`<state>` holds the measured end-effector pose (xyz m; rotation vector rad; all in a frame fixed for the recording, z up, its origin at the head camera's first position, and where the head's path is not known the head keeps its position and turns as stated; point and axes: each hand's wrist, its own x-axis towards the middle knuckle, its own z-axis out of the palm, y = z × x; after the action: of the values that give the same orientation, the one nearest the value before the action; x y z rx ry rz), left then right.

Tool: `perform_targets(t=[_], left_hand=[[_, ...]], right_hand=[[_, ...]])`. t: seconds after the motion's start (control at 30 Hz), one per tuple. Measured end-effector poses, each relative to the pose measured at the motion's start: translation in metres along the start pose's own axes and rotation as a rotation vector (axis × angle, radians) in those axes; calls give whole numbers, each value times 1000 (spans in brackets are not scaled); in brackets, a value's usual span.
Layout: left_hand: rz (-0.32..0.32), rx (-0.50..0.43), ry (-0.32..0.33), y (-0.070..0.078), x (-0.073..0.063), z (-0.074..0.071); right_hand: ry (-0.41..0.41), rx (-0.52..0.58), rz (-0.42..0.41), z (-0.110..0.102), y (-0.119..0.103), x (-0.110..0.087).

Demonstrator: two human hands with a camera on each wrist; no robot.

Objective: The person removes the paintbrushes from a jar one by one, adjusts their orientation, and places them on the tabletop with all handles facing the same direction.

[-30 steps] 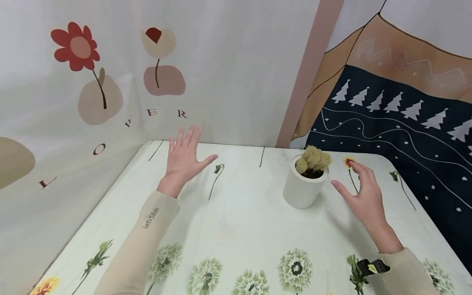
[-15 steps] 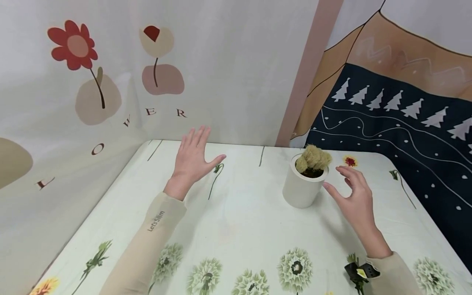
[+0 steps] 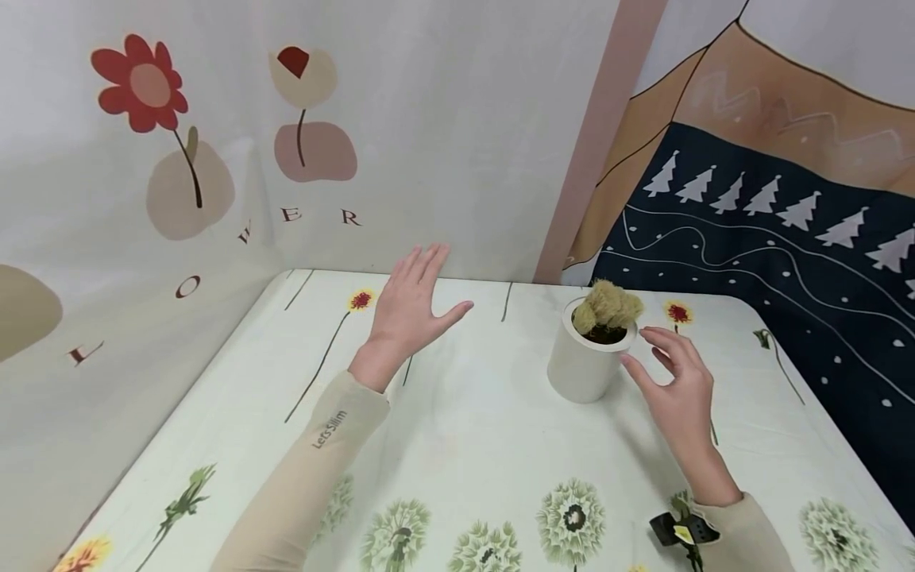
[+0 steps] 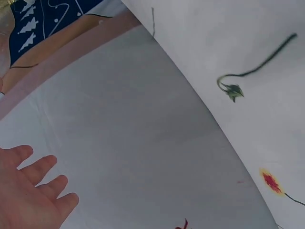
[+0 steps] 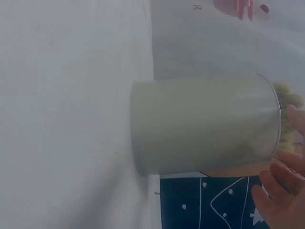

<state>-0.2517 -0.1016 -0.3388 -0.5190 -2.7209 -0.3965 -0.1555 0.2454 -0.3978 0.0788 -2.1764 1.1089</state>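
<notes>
A white cylindrical plant pot (image 3: 582, 367) stands upright on the table, dark soil and a fuzzy yellow-green cactus (image 3: 608, 307) in its top. Close by its right side is my right hand (image 3: 677, 380), thumb and fingers spread in a wide curve near the rim; whether skin touches the pot I cannot tell. In the right wrist view the pot (image 5: 205, 126) lies sideways across the picture with fingers beside its rim. My left hand (image 3: 409, 306) hovers over the table left of the pot, fingers straight and thumb out, holding nothing. The left wrist view shows that palm (image 4: 24, 195) bare.
A white tablecloth (image 3: 465, 445) printed with flowers and dandelion heads covers the table. Behind it hangs a pale curtain (image 3: 443, 143) with flower prints and letters. A dark blue tree-patterned cloth (image 3: 758, 230) hangs at the right. A black wrist strap (image 3: 682, 530) is near the right sleeve.
Both hands have moved inward: the left one to the right across the table, the right one leftward up to the pot. The pot has stayed in place.
</notes>
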Motion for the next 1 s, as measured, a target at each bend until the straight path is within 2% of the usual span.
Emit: perform_targets(t=[0.3,0.5,1.0], left_hand=[[55,-73,52,25,3,5],[107,-70,85,38,5,11],[197,-113,138,66,8,26]], right_hand=[[50,95,-25,8,-4,-3],[75,146,-9,14,-5,-4],[97,125,47,21,-7,-6]])
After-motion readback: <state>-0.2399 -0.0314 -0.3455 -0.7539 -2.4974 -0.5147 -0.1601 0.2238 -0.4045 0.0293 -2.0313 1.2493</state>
